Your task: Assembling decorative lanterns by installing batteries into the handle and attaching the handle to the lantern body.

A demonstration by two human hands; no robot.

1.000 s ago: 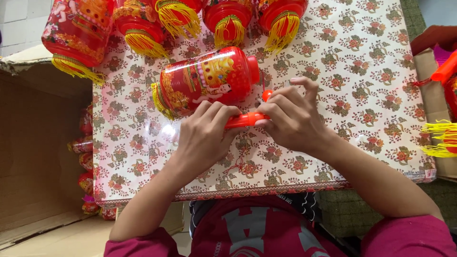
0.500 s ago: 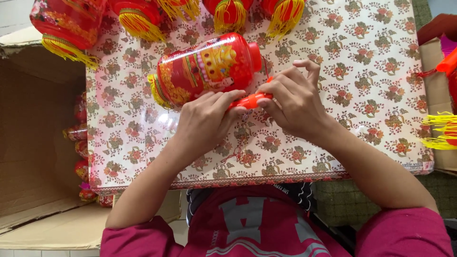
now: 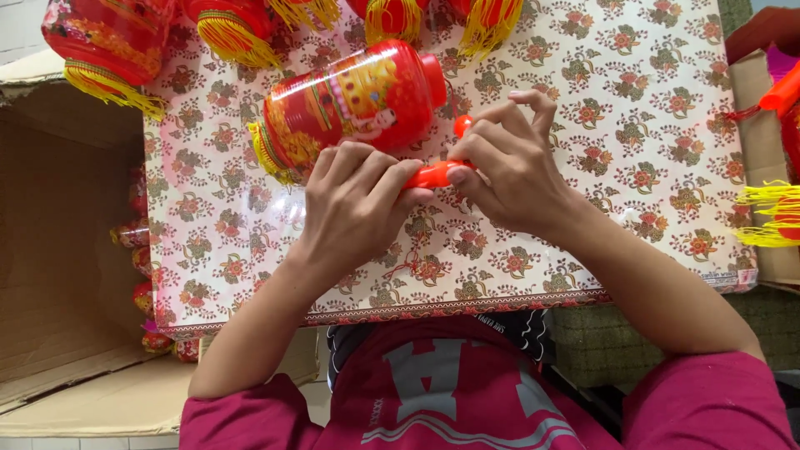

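Note:
My left hand (image 3: pixel 354 200) and my right hand (image 3: pixel 508 167) both grip a short red-orange plastic stick (image 3: pixel 433 173) over a floral-patterned table (image 3: pixel 633 108). A thin red string runs from the stick down onto the table. Just beyond my fingers lies a red and gold lantern (image 3: pixel 350 108) on its side, with a yellow fringe at its left end and a red cap at its right end. The stick's round tip (image 3: pixel 462 125) shows beside that cap.
Several more red lanterns with yellow tassels (image 3: pixel 225 33) line the table's far edge. An open cardboard box (image 3: pixel 58 250) with lanterns inside stands at the left. Another box (image 3: pixel 762 92) with red parts and yellow tassels sits at the right.
My view has shifted, so the table and lantern sit a little higher in frame. My hands stay closed on the stick, fingers slightly rearranged.

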